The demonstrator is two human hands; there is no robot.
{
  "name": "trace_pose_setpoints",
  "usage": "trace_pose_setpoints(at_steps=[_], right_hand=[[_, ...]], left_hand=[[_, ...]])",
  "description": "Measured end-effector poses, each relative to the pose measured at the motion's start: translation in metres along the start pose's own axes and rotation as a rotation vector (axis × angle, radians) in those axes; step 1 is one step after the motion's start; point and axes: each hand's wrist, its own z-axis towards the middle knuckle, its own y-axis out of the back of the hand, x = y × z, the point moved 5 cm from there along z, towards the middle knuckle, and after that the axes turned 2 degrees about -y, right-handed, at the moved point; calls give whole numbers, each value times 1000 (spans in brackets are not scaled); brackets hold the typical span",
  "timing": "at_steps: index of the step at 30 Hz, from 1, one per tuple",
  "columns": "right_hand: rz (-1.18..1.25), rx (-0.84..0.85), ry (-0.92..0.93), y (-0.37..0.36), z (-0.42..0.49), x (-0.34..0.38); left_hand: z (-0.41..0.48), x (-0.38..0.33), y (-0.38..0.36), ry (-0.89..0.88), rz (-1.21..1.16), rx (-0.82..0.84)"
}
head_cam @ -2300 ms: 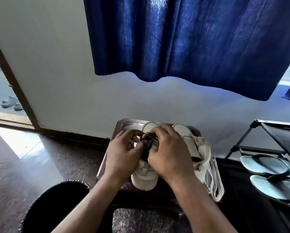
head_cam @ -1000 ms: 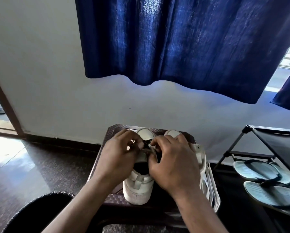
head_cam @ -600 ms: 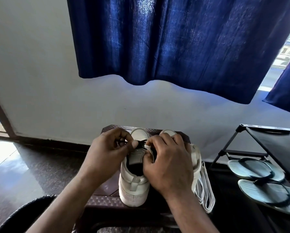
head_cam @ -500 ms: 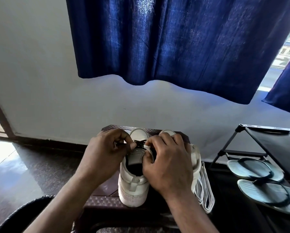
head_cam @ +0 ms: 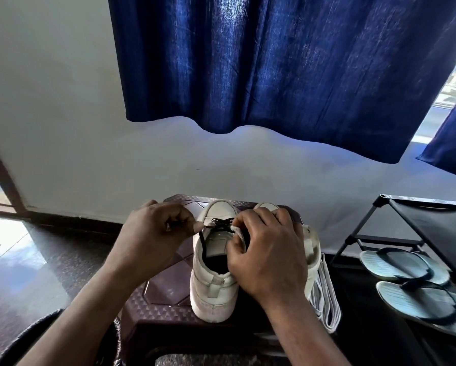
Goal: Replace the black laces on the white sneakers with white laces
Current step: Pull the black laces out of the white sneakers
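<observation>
Looking past a dark blue curtain [head_cam: 274,62] and a white wall [head_cam: 49,114] down onto a brown worktop [head_cam: 166,283] standing on a dark glossy floor [head_cam: 36,260]. Seeing, side by side on that worktop with toes toward the wall, the first sneaker [head_cam: 213,294] just right of the left grip [head_cam: 152,239] and the second sneaker [head_cam: 311,249] beyond the right grip [head_cam: 269,254], largely hidden by it. Pinching the black lace [head_cam: 220,224] with the left grip, thumb and forefinger closing on a strand just left of the eyelets, other fingers curling in. Trailing slack lace from that pinch down along the collar edge nearest the left grip and into the shoe opening. Showing the lace crossing through the eyelets toward the toe, between left grip and right grip, with bare tongue below. Clasping the first sneaker with the right grip, fingers curling over the eyelet flap on that side, thumb pressing on the tongue. Finding the white laces [head_cam: 324,299] lying in a flat folded bundle just right of the right grip's wrist, beside the second sneaker and hanging over the worktop edge. Noting, well to the right of the right grip, a black shoe rack [head_cam: 419,215] carrying pale blue flip-flops [head_cam: 401,265].
</observation>
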Motion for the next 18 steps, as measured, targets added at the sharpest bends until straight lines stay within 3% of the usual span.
trace_pose_setpoints(at_steps=[1,2,5,7,10,16,17,18], right_hand=[[2,-7,4,0,0,0],[5,-12,7,0,-1,0],[9,-4,8,0,-1,-1],[13,-2,8,0,0,-1],[22,-14,9,0,0,-1],[19,-3,6,1,1,-1],[20,-2,6,1,0,-1],[20,1,5,1,0,-1]], left_hand=[[-1,-3,0,18,0,-12],[-1,-4,-2,72,-149,-34],[-1,-5,-10,245,-1091,-82],[0,-4,-9,292,-1365,-126],[1,2,-10,294,-1162,-128],[1,4,-7,44,-155,204],[0,4,-7,44,-123,208],[-2,4,-7,74,-245,191]])
